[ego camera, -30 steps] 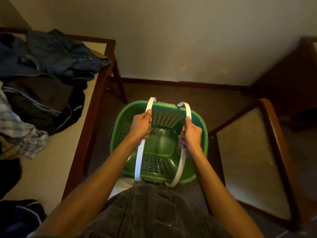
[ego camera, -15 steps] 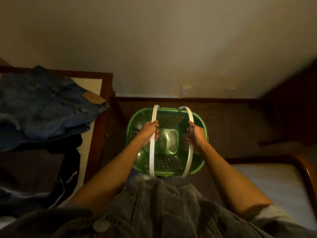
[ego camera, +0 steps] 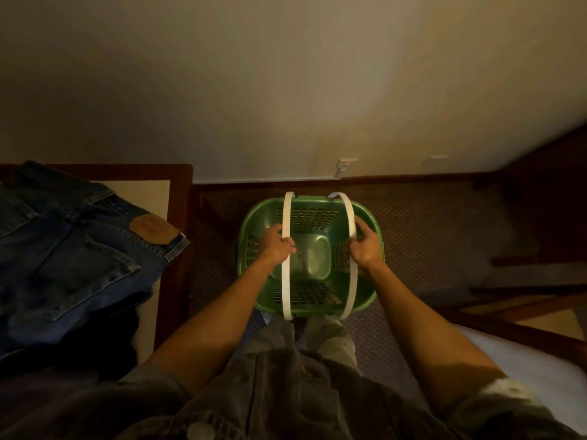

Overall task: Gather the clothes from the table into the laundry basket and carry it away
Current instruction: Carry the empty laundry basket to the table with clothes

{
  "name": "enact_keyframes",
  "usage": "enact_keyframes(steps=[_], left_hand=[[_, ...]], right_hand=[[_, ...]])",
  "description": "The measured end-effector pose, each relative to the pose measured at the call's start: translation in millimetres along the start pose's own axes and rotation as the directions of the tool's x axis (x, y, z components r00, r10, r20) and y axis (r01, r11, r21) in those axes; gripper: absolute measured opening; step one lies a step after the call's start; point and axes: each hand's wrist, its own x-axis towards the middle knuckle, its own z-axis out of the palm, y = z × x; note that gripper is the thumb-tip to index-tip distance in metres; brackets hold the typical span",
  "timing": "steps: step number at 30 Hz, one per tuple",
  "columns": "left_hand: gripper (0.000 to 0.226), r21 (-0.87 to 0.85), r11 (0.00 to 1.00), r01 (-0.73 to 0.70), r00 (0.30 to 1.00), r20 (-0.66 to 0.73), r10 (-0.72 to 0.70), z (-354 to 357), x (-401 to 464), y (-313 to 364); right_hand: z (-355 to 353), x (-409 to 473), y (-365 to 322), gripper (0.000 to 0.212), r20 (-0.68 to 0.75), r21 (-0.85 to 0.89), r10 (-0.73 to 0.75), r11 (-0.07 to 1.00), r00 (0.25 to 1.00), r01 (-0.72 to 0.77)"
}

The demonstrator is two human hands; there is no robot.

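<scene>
— What blocks the left side?
— The wooden-framed table, close beside the green plastic laundry basket, with folded blue denim jeans reaching its edge.
— And ahead?
— The plain wall just beyond the basket's far rim.
— Any free room?
— Brown patterned carpet lies open to the right; the basket's mouth is open between its two white strap handles.

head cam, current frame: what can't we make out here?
- Clothes pile: only the jeans are clear; the rest is cut by the left edge or in shadow.
- Laundry basket: whether it touches the floor is unclear from above.
- Right hand: its grip on the white handle is blurred.
- Left hand holds the other handle.
</scene>
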Motion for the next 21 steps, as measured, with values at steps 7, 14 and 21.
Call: enact_keyframes(steps=[7,14,21], left_hand=[[0.055,0.275,0.952,-0.130,0.958,-0.214,0.193,-6.0,29.6,6.7],[0.062,0.403,0.914,-0.047,0.940,-0.292,0.177,-32.7,76.2,-15.5],[0.074,0.614,0.776,0.143,0.990,-0.100,-0.103,-44.4,120.5,-83.7]], right_hand=[[5.2,60.3,11.4,0.059,0.010,-0.263,-0.131,0.956,0.991,0.129],[-20.3,102.9,31.9,0.057,-0.189,-0.307,-0.079,0.952,0.979,0.017],[-50.2,158.2,98.3,0.044,-0.078,-0.314,0.287,0.902,0.955,-0.297]])
